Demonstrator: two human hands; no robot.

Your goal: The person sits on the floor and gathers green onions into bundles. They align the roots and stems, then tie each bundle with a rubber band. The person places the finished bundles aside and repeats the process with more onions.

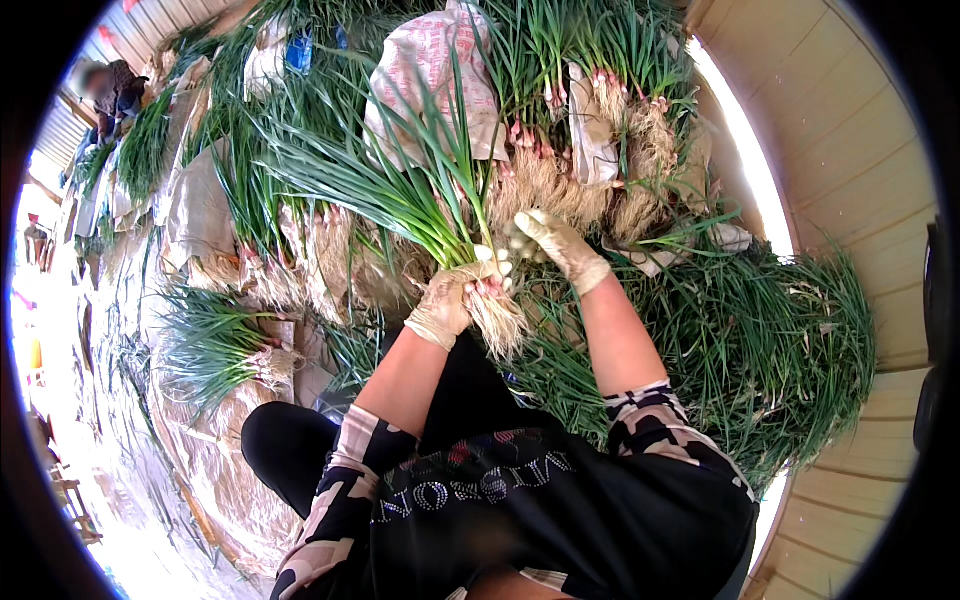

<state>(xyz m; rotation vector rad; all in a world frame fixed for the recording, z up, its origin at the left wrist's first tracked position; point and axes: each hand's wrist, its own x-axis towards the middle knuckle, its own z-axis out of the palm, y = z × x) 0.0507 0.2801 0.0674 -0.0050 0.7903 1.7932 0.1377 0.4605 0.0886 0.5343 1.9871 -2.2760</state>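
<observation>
My left hand (450,296), in a soiled pale glove, is closed around a bunch of green garlic (431,229). The long leaves fan up and to the left, while pinkish bulb ends and pale stringy roots (499,319) hang below the fist. One stalk (480,202) stands more upright than the others at the bunch's right side. Just right of the bunch is my right hand (555,244), gloved too, with bent, partly spread fingers. It appears to hold nothing, and its fingertips are blurred.
Beyond my hands lie rooted garlic plants (547,180) and a printed woven sack (435,82). Loose leaves (735,337) are heaped at right beside a panelled wall (840,150). At left, a small bunch (225,352) rests near plastic sheeting (217,465). Another person (116,90) bends at upper left.
</observation>
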